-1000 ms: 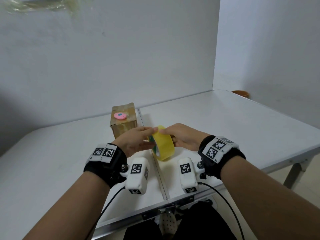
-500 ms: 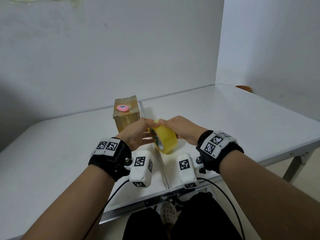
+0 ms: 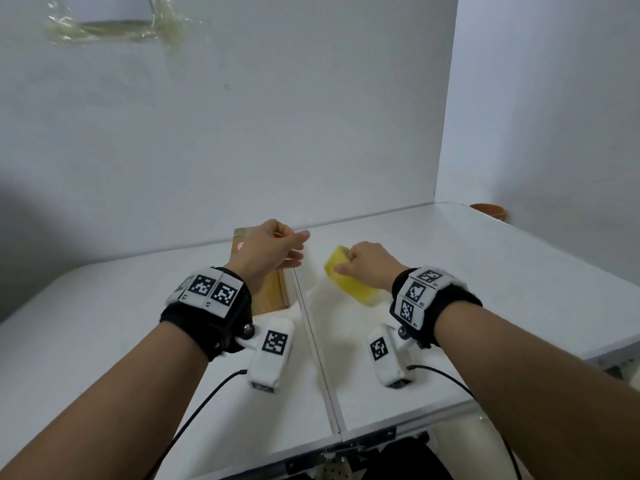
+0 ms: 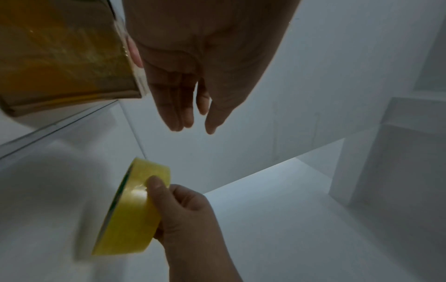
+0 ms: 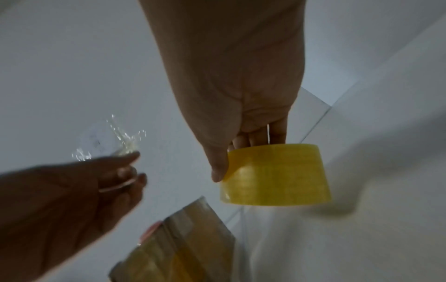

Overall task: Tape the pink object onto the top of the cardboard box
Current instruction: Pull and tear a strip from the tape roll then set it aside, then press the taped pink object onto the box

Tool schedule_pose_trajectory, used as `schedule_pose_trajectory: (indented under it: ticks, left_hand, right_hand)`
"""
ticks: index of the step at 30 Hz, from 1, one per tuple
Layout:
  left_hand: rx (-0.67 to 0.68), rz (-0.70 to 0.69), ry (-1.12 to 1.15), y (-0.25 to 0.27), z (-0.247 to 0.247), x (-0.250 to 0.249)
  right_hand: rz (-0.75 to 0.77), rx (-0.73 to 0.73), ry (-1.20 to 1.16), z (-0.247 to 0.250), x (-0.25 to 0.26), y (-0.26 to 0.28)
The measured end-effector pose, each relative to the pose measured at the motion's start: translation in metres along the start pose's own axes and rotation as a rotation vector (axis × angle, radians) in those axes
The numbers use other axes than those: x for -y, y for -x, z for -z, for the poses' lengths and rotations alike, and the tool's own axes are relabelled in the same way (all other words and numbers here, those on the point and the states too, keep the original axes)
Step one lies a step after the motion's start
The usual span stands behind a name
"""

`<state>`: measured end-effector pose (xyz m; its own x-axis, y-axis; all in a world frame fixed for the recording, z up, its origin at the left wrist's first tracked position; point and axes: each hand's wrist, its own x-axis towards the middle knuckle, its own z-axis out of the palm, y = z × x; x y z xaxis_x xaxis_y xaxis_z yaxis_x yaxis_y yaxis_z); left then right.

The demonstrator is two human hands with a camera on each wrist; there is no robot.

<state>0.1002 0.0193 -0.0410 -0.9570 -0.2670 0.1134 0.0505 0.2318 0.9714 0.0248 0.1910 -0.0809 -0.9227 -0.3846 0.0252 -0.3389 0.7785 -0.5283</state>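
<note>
Right hand (image 3: 367, 268) grips the yellow tape roll (image 3: 349, 280), thumb on its outer face, held above the white surface (image 3: 450, 271). Left hand (image 3: 266, 252) is over the box (image 3: 273, 292), fingertips pinching a clear tape strip (image 5: 113, 141). The pink object (image 3: 240, 246) lies on the box top, partly hidden by the left hand.

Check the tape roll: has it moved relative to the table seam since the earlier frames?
Yes. The tape roll, gripped by the right hand, has shifted right off the table seam.
</note>
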Motion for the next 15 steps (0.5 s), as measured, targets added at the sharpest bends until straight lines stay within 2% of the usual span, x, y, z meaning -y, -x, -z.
schedule_pose_trajectory:
  ticks: [3,7,15]
  left_hand:
    - [-0.034,-0.003,-0.021,-0.018,-0.001,-0.007]
    - [-0.018,0.019,-0.023,-0.046,0.0,-0.009]
    - [0.033,0.004,0.017,-0.084,-0.005,-0.007]
  right_hand:
    - [0.022,-0.003,0.254,0.001,-0.003,-0.018]
    - [0.0,-0.015,0.469,0.002,-0.009,-0.049]
    - [0.002,0.018,0.576,-0.01,-0.026,-0.1]
